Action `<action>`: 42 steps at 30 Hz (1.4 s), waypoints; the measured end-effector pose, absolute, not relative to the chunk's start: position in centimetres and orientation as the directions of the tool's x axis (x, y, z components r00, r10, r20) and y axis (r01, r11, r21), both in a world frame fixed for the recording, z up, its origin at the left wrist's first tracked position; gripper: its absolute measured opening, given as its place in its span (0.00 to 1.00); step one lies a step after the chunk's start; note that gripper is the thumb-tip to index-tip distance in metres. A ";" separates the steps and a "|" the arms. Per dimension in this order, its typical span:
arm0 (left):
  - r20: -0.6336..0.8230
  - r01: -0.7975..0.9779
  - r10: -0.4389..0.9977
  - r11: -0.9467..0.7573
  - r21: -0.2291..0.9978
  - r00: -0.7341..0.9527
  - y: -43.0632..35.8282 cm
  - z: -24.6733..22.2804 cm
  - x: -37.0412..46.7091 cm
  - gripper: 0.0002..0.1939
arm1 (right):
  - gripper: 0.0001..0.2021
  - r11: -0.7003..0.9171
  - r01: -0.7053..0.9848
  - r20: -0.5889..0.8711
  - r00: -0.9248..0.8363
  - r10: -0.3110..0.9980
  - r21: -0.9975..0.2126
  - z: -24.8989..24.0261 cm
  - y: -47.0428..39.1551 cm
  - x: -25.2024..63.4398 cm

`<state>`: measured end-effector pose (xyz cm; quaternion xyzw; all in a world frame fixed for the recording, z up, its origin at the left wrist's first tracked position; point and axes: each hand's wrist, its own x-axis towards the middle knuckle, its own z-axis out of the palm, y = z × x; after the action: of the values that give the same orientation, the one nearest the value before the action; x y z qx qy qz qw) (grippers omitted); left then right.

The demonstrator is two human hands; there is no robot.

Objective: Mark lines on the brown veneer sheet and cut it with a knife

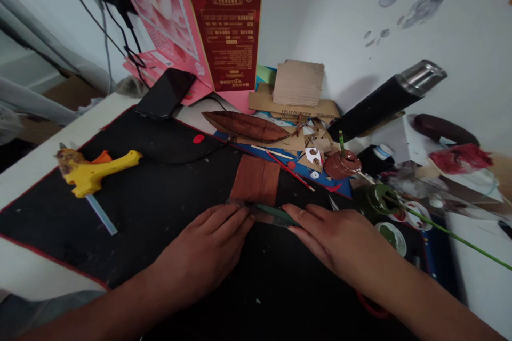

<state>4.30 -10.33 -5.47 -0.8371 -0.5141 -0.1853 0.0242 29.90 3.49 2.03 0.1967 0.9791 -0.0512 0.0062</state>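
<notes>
A reddish-brown painted cardboard piece (256, 177) lies flat on the black mat in front of me. Across its near edge runs a clear strip (269, 220) that looks like a ruler. My left hand (214, 240) presses the strip's left end down, fingers close together. In my right hand (340, 234) is a slim green craft knife (276, 213), lying low along the strip with its tip toward my left fingers. The fingertips hide part of the knife and the strip, and the blade is hard to make out.
Left on the mat (160, 208) lies a yellow glue gun (96, 170). Behind are a phone (166, 93), a brown boat-shaped piece (248, 126), a red pencil (292, 171) and cardboard scraps (298, 82). Open paint jars (342, 164) and a black flask (384, 98) stand right.
</notes>
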 end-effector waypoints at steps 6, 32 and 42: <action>0.333 0.868 0.851 -0.474 0.149 0.407 -10.4 -5.6 4.2 0.19 | 0.24 0.930 0.365 -0.008 -0.931 0.365 -0.037 2.4 3.5 30.0; 0.283 0.872 0.870 -0.460 0.169 0.404 -10.6 -5.8 4.1 0.20 | 0.28 0.928 0.372 0.001 -0.928 0.373 -0.026 2.4 3.7 31.0; 0.331 0.874 0.860 -0.458 0.161 0.389 -10.3 -5.4 4.3 0.20 | 0.26 0.926 0.362 -0.013 -0.932 0.363 -0.109 1.8 3.9 30.4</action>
<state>4.30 -10.35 -5.42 -0.8332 -0.5203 -0.1862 0.0195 30.43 3.91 1.79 0.1848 0.9812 -0.0549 -0.0037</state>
